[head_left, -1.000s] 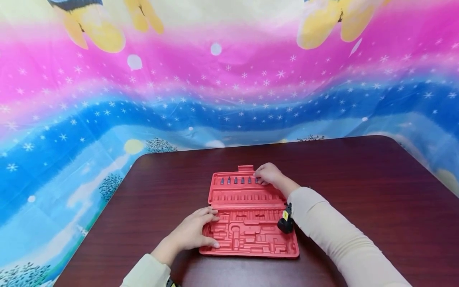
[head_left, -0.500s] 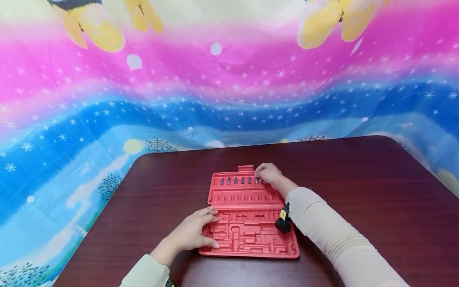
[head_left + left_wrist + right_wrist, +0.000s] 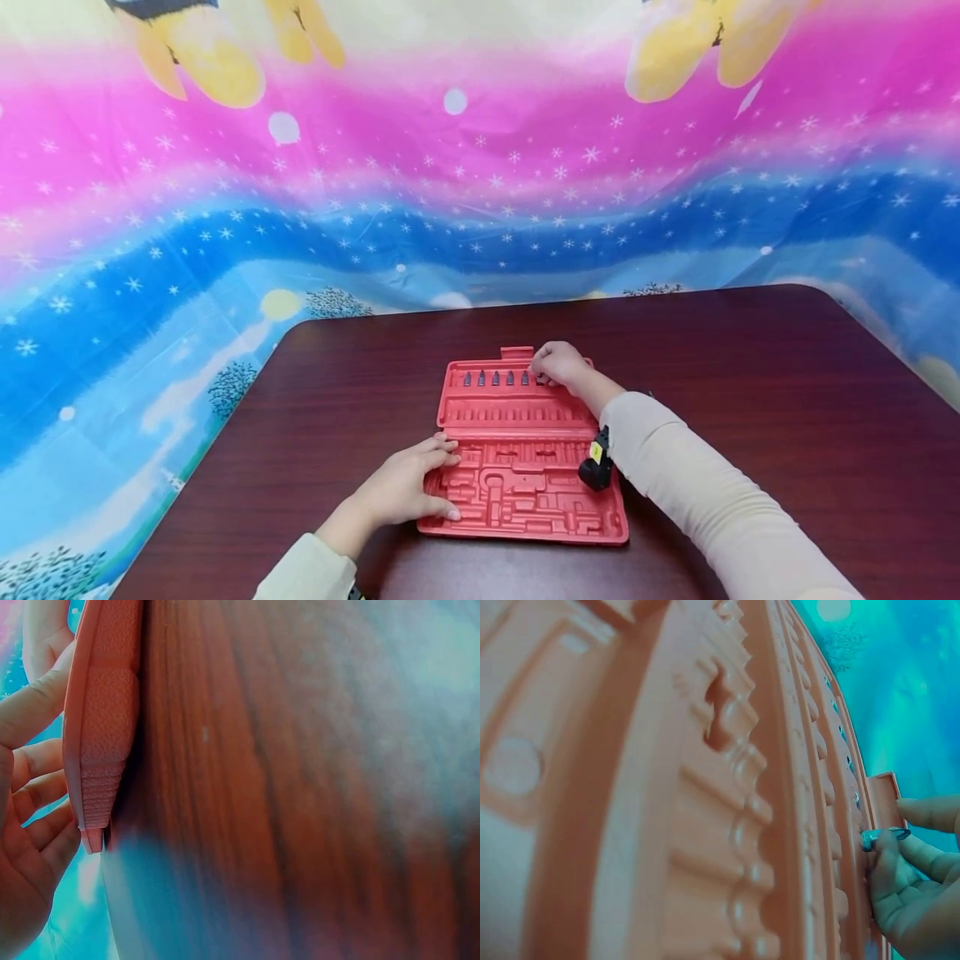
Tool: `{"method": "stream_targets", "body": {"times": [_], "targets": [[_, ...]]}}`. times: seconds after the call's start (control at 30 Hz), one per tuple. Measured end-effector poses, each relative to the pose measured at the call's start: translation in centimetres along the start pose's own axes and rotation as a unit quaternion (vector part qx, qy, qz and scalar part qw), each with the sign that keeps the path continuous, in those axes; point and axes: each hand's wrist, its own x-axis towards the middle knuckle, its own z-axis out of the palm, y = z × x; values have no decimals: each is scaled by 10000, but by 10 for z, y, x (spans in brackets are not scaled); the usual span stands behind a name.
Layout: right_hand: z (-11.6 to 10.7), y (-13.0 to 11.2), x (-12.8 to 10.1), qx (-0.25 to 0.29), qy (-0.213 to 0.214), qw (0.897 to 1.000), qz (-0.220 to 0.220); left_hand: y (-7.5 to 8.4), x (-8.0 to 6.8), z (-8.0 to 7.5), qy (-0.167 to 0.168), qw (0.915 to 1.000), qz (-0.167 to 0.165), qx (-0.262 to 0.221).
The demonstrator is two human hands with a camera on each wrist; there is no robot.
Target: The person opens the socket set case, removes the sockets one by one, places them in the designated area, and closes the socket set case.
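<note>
Head: my right hand (image 3: 558,365) at case (image 3: 525,454) far-right corner, pinching bit (image 3: 542,380) at right end of bit row; row runs left-right. My left hand (image 3: 401,492) flat, fingers relaxed, pressing case near-left corner.
Left wrist: fingers (image 3: 37,791) along case edge.
Right wrist: bit (image 3: 881,837) between fingertips (image 3: 900,847).

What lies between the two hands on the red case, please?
In the head view, between the left hand and the right hand lies only the red case itself: empty moulded slots, the hinge line, and a row of bits beside the right fingers.
</note>
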Motion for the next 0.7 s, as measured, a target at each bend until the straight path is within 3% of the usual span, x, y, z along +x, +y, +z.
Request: {"method": "stream_targets", "body": {"times": [0.27, 0.7], "targets": [[-8, 0, -6, -1003, -165, 9948, -107, 0, 1, 1, 15, 10000, -4, -15], [-8, 6, -6, -786, -256, 9961, -306, -2, -1, 0, 23, 10000, -46, -53]]}}
